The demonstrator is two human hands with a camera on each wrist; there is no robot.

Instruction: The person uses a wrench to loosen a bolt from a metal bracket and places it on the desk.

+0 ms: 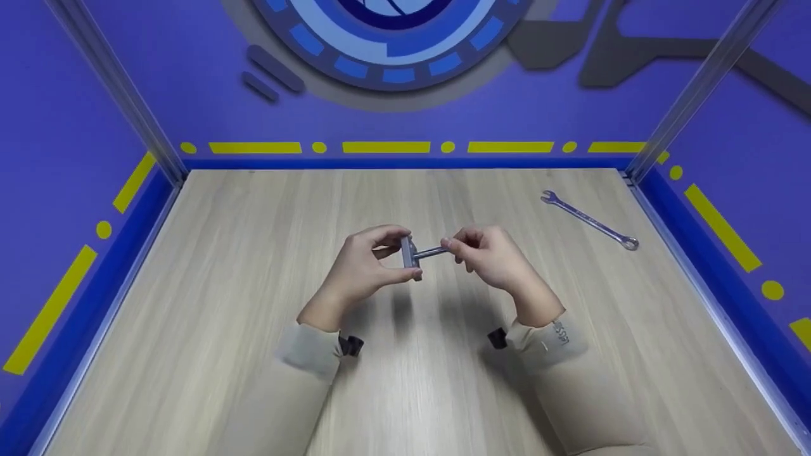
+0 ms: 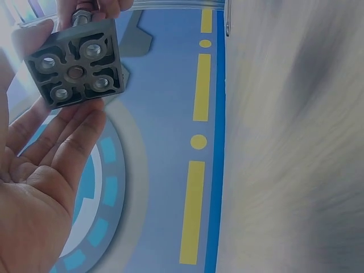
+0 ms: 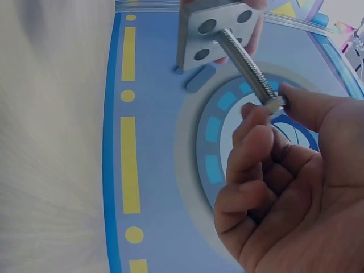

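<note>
A grey square plate with a hole near each corner is held up above the table by my left hand, thumb on its lower edge and fingers on its upper edge. Its ribbed underside faces the left wrist camera, with a round, coppery centre. From the middle of the other face juts a threaded rod. My right hand pinches the rod's free end between thumb and forefinger, its other fingers curled below. In the left wrist view, a hex nut shows on the rod; the fingers partly hide that area.
A combination wrench lies on the wooden table at the back right, open end pointing away. Blue panels with yellow dashes stand at the back and sides, joined by metal posts.
</note>
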